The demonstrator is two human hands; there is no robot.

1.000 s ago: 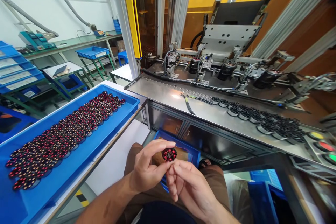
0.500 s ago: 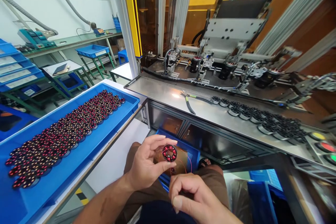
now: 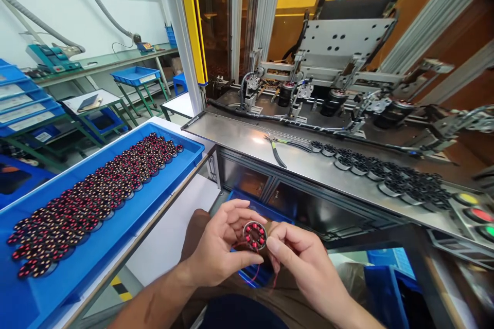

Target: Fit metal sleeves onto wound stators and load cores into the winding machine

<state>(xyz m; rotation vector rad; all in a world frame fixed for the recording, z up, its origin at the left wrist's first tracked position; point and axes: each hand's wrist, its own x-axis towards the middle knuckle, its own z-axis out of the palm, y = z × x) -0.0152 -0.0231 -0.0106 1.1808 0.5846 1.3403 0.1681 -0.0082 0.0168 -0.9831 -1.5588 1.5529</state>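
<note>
A small ring-shaped motor stator (image 3: 254, 235), black with red wire coils, is held up in front of my lap. My left hand (image 3: 219, 241) supports it between the thumb below and curved fingers behind. On its right edge, the thumb and forefinger of my right hand (image 3: 299, 252) pinch close together. Loose red wire (image 3: 258, 267) hangs down from the stator, and another strand shows under my right fingers. Whether those fingers also grip wire is hidden.
On the left, a blue tray (image 3: 23, 295) holds rows of wound stators (image 3: 96, 195). Cutting pliers (image 3: 276, 151) lie on the metal ledge (image 3: 235, 136), beside many black unwound cores (image 3: 389, 177). Behind stands a winding machine (image 3: 339, 56); push buttons (image 3: 478, 215) sit at far right.
My right hand has risen from below to the stator's right edge. The stator has turned and shifted slightly right and down; my left hand still holds it.
</note>
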